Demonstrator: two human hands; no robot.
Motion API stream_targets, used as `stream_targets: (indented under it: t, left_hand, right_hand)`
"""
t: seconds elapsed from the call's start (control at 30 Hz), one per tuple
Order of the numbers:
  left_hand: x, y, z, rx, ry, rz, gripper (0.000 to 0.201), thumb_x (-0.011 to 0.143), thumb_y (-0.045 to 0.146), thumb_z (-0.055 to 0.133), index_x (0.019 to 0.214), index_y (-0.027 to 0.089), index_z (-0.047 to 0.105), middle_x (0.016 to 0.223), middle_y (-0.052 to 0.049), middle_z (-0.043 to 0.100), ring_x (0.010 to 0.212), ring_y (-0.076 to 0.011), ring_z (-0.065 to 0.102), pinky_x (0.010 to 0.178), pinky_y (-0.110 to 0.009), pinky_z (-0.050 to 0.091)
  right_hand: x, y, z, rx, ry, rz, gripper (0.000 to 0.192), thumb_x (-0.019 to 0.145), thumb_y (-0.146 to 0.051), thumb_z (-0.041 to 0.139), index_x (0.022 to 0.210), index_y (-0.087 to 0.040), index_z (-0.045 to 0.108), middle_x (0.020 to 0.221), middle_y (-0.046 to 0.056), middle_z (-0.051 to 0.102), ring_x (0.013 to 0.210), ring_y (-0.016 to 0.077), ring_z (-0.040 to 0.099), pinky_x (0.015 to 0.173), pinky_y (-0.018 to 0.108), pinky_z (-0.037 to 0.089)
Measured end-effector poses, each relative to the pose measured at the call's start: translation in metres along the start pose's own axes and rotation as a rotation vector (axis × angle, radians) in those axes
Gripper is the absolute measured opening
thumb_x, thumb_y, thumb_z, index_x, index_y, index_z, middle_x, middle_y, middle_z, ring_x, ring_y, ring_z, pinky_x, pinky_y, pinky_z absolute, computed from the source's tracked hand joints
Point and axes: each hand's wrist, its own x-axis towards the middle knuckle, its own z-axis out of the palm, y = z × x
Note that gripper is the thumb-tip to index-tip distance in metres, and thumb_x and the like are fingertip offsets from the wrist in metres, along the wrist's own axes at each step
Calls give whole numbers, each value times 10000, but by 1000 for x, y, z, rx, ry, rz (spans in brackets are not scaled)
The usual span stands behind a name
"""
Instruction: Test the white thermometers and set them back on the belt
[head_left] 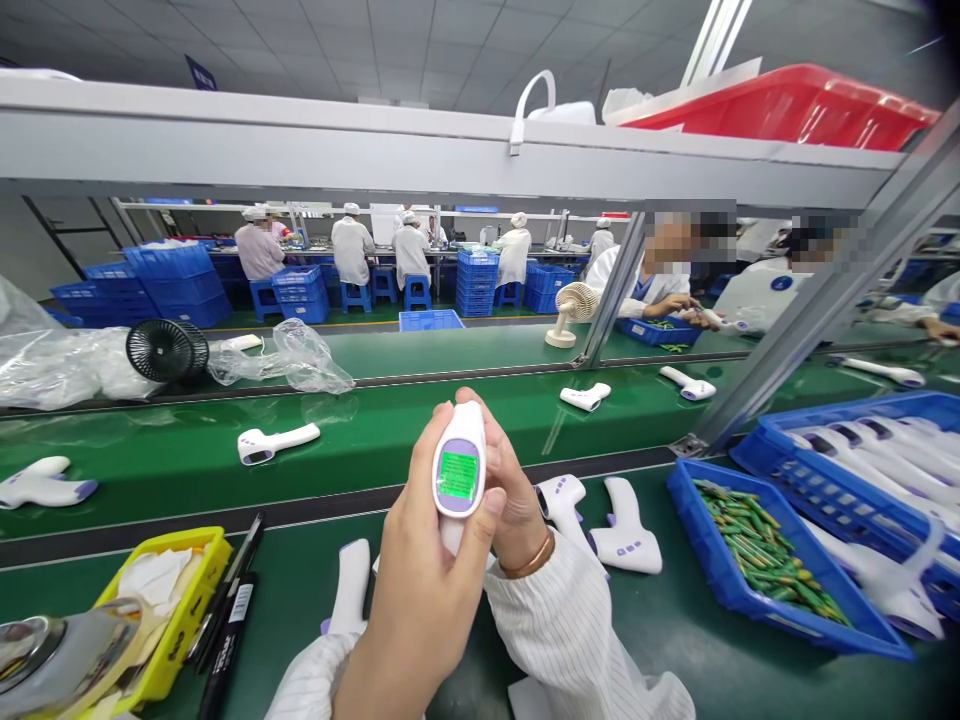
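A white and lilac handheld thermometer [459, 468] with its green screen lit stands upright in front of me. My left hand [424, 590] grips it from below and the left, thumb beside the screen. My right hand [510, 500], with a bangle on the wrist, wraps around its back and right side. Two more thermometers [626, 520] lie on the green bench just right of my hands, and another [349, 585] lies under my left forearm.
A blue tray of green parts [757, 560] and a blue tray of thermometers [862, 450] sit at right. A yellow bin [187, 610] and black pens [229, 610] are at left. Thermometers [274, 442] lie on the green conveyor. Co-workers sit across and behind.
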Motion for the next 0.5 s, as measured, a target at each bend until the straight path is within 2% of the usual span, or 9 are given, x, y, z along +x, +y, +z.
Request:
stream_targets:
  t: [0.07, 0.13, 0.23, 0.3, 0.37, 0.4, 0.47, 0.5]
  left_hand:
    - [0, 0, 0, 71, -20, 39, 640, 816, 287, 715, 1408, 329, 475, 1379, -42, 556, 1192, -277, 576, 853, -288, 537]
    - [-1, -1, 0, 203, -23, 104, 581, 882, 335, 632, 1427, 334, 428, 1395, -54, 541, 1189, -272, 580, 899, -345, 525]
    - [-1, -3, 1, 386, 106, 234, 524, 917, 334, 575, 1416, 318, 414, 1382, -74, 543, 1182, -256, 580, 881, -340, 525]
    - [3, -5, -1, 380, 199, 287, 451, 917, 290, 572, 1357, 301, 471, 1351, -66, 559, 1175, -228, 575, 890, -301, 512]
    - [10, -4, -6, 202, 236, 256, 366, 908, 253, 579, 1271, 285, 537, 1310, -45, 581, 1136, -192, 588, 895, -254, 501]
    - [14, -2, -12, 43, 243, 202, 338, 901, 239, 584, 1236, 275, 556, 1271, -38, 601, 1085, -175, 609, 874, -233, 507]
    - [24, 4, -26, -351, 282, 35, 298, 912, 219, 546, 1209, 248, 560, 1117, -38, 656, 884, -137, 659, 761, -205, 540]
    - [28, 9, -35, -541, 296, -72, 277, 931, 213, 498, 1203, 223, 553, 1004, -39, 671, 758, -119, 660, 682, -194, 546]
  right_hand:
    - [0, 0, -1, 1, -6, -2, 475, 715, -325, 733, 1155, -284, 561, 854, -32, 603, 488, 77, 432, 440, 196, 426]
    - [2, -1, -1, -4, -3, -12, 482, 702, -328, 756, 1142, -276, 565, 881, -25, 604, 548, 82, 491, 502, 194, 469]
    - [5, -2, 2, -92, -5, -60, 494, 694, -336, 781, 1130, -273, 560, 994, 1, 607, 775, 136, 609, 700, 239, 537]
    - [4, -2, 8, -225, -18, -124, 459, 763, -338, 738, 1170, -288, 533, 1101, 21, 596, 961, 186, 627, 847, 305, 534]
    - [0, 0, 16, -415, -40, -222, 457, 872, -312, 632, 1294, -326, 457, 1304, 37, 528, 1191, 216, 554, 1001, 376, 467]
    - [-3, 2, 21, -541, -59, -283, 500, 903, -299, 594, 1362, -346, 401, 1431, 37, 439, 1302, 224, 469, 1066, 407, 409]
    - [-10, 7, 31, -828, -152, -400, 530, 928, -311, 564, 1419, -356, 370, 1583, 18, 245, 1418, 245, 311, 1130, 448, 307]
    - [-13, 10, 35, -947, -251, -440, 484, 930, -342, 563, 1394, -336, 429, 1594, 22, 239, 1421, 257, 299, 1122, 453, 300]
